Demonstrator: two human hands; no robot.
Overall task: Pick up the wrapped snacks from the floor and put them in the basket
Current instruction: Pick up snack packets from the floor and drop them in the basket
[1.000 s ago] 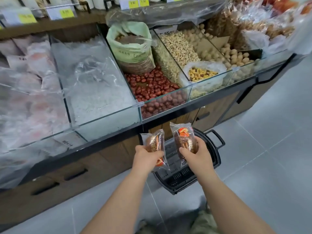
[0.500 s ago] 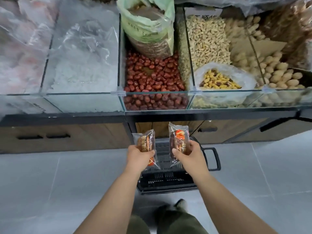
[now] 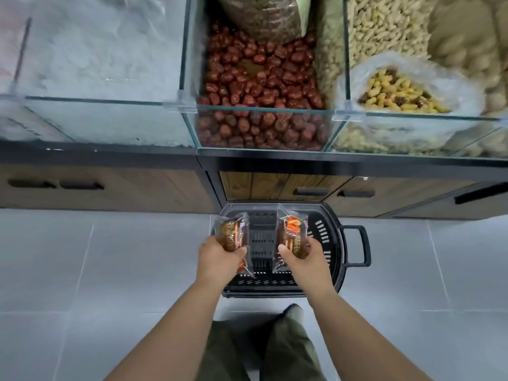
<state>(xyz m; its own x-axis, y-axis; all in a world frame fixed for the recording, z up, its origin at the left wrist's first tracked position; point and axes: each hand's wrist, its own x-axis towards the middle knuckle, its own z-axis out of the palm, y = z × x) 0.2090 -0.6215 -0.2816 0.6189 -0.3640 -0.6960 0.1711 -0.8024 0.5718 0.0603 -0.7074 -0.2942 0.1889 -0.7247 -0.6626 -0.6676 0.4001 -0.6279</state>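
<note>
Black plastic, the basket (image 3: pixel 321 232) stands on the grey floor (image 3: pixel 110 270) against the foot of the wooden cabinet (image 3: pixel 275 185), straight ahead of my feet. My left hand (image 3: pixel 220 257) grips the left snack (image 3: pixel 232 232) by its lower half, fingers curled round the wrapper, above the basket's left edge. My right hand (image 3: pixel 305 257) holds the right snack (image 3: pixel 291 232) the same way, over the basket's middle. Both packets point upward, above the basket's bottom. I judge this the placing step. Next I should lower both hands inside the rim and loosen my fingers, so the packets land in the basket and not on the floor.
</note>
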